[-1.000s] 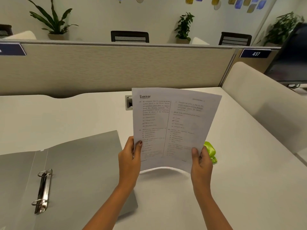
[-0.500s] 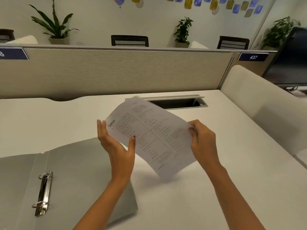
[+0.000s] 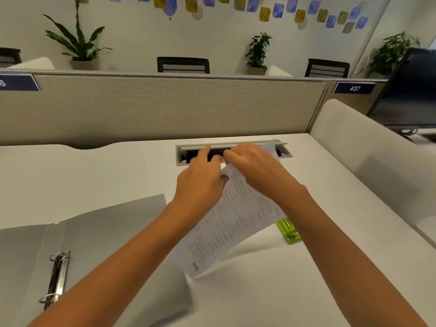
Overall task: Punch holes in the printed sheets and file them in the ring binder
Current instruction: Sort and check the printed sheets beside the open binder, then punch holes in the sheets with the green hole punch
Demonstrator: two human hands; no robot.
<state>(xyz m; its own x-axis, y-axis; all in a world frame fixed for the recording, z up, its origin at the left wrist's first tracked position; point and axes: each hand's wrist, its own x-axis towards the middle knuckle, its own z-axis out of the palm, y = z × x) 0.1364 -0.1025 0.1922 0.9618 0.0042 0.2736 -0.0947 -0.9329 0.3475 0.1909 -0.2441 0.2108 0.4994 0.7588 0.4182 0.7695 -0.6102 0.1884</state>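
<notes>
1. Sheets (image 3: pixel 236 223) have swung round vs 1 s ago. Then they were upright, held at the bottom corners. Now they tilt low over the table (image 3: pixel 318 279), header end toward the person, far end by the cable slot (image 3: pixel 286 152).
2. Both hands have moved to that far end.
3. Prob. lining up an edge for the green punch (image 3: pixel 289 230), which lies just beside the sheets' right edge. No punching yet. Binder (image 3: pixel 113 232) lies open at left, rings bare.
4. Right hand (image 3: pixel 256 169): fingers curled over the far end, gripping the sheets.
5. Left hand (image 3: pixel 200 181): thumb at the sheets' left edge, fingers stretched fwd and blurred. Can't tell if it pinches.
</notes>
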